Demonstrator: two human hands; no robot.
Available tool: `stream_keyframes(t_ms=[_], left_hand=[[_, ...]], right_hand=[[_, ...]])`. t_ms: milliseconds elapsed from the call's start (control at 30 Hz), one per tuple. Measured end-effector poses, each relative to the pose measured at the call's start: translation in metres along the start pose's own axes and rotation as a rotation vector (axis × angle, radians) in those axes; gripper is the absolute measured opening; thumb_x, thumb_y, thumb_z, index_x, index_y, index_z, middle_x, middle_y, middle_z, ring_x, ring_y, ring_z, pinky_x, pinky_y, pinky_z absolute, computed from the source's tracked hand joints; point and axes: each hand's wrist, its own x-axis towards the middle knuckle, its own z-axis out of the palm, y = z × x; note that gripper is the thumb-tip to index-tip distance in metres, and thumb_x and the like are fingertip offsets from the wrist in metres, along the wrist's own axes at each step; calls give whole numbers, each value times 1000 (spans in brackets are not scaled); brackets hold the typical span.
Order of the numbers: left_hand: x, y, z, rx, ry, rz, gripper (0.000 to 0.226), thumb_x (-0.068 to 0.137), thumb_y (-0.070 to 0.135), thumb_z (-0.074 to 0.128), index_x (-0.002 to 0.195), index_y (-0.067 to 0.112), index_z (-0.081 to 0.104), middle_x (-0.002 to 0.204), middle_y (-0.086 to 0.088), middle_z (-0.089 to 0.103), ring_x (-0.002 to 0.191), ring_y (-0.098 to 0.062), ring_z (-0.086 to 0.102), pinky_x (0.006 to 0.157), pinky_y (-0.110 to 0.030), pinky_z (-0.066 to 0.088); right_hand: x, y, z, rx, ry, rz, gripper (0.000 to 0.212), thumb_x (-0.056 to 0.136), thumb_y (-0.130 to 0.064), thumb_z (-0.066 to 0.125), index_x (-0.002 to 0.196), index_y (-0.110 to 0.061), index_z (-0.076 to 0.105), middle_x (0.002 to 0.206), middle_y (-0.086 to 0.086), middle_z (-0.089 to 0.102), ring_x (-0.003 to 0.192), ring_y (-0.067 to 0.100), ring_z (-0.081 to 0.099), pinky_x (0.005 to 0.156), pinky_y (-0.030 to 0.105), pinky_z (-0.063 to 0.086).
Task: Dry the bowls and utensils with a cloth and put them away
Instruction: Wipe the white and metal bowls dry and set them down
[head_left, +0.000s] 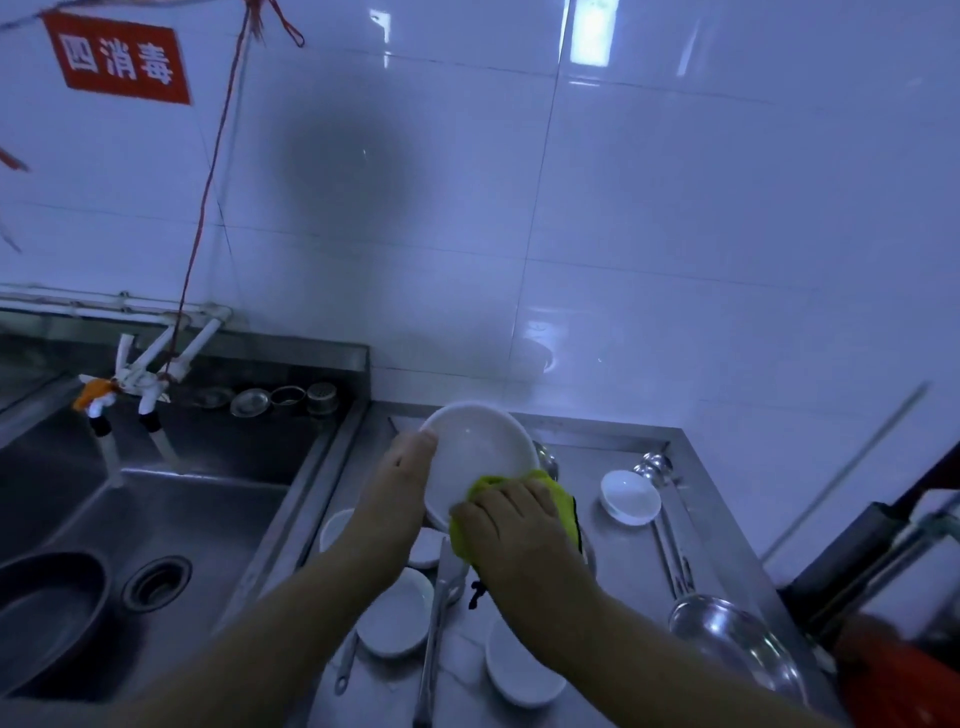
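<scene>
Wiping bowl (480, 457) w/ cloth (563, 506), both hands

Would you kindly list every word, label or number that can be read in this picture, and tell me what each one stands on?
"四消毒": white characters on the red rectangular sign stuck to the white tiled wall, upper left.
No other text is readable: the white ceramic bowl being wiped, the yellow-green cloth, the small white dishes and the steel utensils on the stainless steel counter show no print or marks.
</scene>
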Motion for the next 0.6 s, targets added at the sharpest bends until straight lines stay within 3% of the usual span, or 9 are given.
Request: stream_keyframes(t_ms=[67, 133, 200, 300, 367, 467, 533, 600], left_hand=[[-3, -6, 6, 18, 37, 25, 24, 100, 31, 34, 106, 17, 53, 96, -9, 57, 83, -22, 56, 59, -33, 46], [-5, -10, 8, -3, 22, 14, 22, 100, 31, 33, 103, 21, 52, 98, -10, 58, 87, -25, 58, 65, -40, 51], [-6, -14, 7, -1, -21, -1, 19, 100, 29, 33, 96, 24, 50, 96, -9, 58, 84, -24, 58, 64, -38, 50], [1, -22, -1, 107, -111, 13, 13, 99, 28, 37, 94, 27, 49, 97, -10, 56, 82, -24, 57, 58, -33, 49], [6, -25, -6, 148, -168, -4, 13, 88, 37, 45, 93, 28, 53, 97, -14, 56, 78, -26, 58, 54, -35, 50], [9, -27, -9, 201, -314, -75, 18, 82, 36, 46, 96, 31, 56, 100, -11, 56, 87, -29, 60, 61, -46, 54], [11, -30, -6, 232, -411, -132, 25, 82, 37, 48, 101, 24, 56, 108, -16, 56, 94, -32, 60, 63, -48, 57], [15, -33, 1, 262, -406, -184, 35, 80, 37, 49, 107, 14, 55, 113, -23, 54, 92, -31, 61, 58, -42, 58]], right_hand=[[3, -12, 7, -5, 48, 93, 13, 83, -15, 54, 91, -14, 65, 79, 5, 65, 72, 24, 61, 73, 38, 51], [2, -17, 13, -2, 78, 137, 12, 85, -14, 58, 94, -13, 65, 82, 6, 65, 74, 24, 61, 75, 37, 48], [-5, -18, 17, 45, 84, 142, 15, 88, -15, 58, 101, -12, 62, 87, 7, 67, 78, 24, 62, 78, 37, 48], [-23, -6, 20, 123, 44, 46, 22, 90, -17, 57, 112, -11, 56, 96, 7, 69, 87, 23, 62, 85, 36, 47], [-38, 9, 19, 138, 5, -65, 21, 91, -15, 58, 111, -12, 54, 95, 6, 68, 88, 22, 61, 90, 35, 43], [-56, 33, 17, 110, -35, -193, 9, 96, -12, 54, 105, -14, 54, 89, 4, 67, 83, 23, 62, 93, 36, 45], [-65, 46, 14, 69, -45, -252, 4, 98, -13, 53, 101, -15, 54, 89, 3, 67, 86, 23, 64, 95, 38, 46], [-74, 60, 10, 27, -59, -274, 3, 97, -13, 55, 100, -15, 56, 93, 3, 67, 93, 23, 64, 97, 39, 45]])
